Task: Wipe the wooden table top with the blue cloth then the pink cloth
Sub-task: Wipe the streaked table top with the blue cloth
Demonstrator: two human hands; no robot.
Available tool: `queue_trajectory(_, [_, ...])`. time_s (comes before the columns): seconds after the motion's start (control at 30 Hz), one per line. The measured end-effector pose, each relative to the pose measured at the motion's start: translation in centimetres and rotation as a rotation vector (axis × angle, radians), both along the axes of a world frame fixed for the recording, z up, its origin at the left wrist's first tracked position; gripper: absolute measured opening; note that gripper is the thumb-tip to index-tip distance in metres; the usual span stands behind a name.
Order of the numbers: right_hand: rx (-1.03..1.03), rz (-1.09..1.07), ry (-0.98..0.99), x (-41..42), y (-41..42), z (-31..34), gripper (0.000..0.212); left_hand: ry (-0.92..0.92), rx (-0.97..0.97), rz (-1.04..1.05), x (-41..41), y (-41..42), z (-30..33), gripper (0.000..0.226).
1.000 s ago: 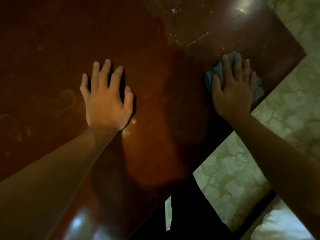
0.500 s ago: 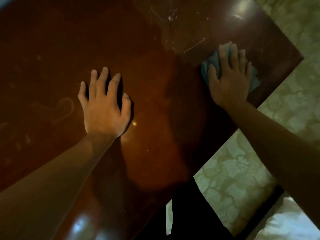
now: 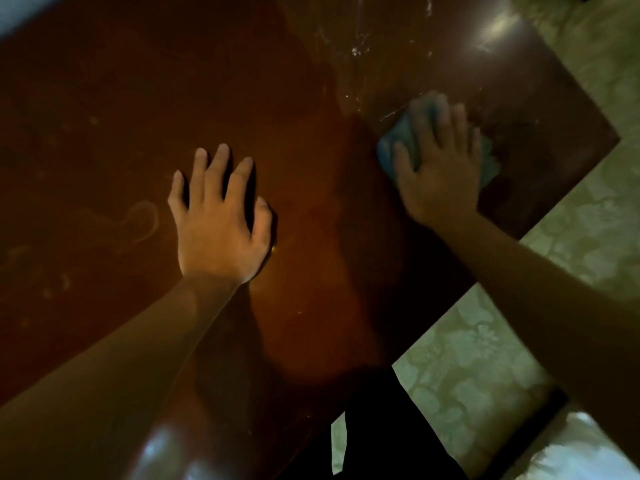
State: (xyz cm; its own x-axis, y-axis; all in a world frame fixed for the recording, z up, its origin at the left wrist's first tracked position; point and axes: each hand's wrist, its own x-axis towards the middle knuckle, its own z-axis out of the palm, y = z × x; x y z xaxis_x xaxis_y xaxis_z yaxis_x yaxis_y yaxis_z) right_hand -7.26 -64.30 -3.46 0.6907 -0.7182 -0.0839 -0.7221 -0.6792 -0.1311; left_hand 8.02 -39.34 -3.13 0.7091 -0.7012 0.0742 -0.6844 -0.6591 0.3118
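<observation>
A glossy dark wooden table top (image 3: 104, 98) fills most of the view. My right hand (image 3: 440, 168) presses flat on the blue cloth (image 3: 393, 147) near the table's right corner; the hand is blurred and covers most of the cloth. My left hand (image 3: 218, 220) rests flat on the wood at the centre, fingers spread, holding nothing. Pale smears and streaks (image 3: 356, 50) mark the wood beyond the cloth. No pink cloth is in view.
The table's right edge (image 3: 571, 188) runs diagonally beside a pale green patterned floor (image 3: 478, 368). A faint ring-shaped smear (image 3: 142, 220) lies left of my left hand. Something pale and shiny (image 3: 581, 452) sits at the bottom right.
My right hand has slid the blue cloth away from the table edge, toward the left and far side. My left hand has stayed flat in about the same place.
</observation>
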Motion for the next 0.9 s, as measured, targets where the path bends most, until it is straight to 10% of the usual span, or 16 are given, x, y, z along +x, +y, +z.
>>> queue_trajectory(0.17, [-0.025,-0.14,-0.014,2.9,1.1,0.1,0.068,-0.01,-0.002,0.001,0.0,0.0,-0.1,0.052])
queue_trajectory(0.43, [-0.005,0.317,-0.017,2.6,6.7,-0.2,0.065,-0.02,0.006,0.007,0.0,-0.2,0.0,0.053])
queue_trajectory(0.7, [-0.002,-0.127,-0.006,5.0,-2.2,0.4,0.068,-0.004,0.016,0.003,0.1,-0.1,0.0,0.054])
queue_trajectory(0.9, [-0.008,0.257,-0.004,5.9,8.7,0.2,0.066,-0.003,0.018,0.008,0.0,-0.2,0.0,0.054])
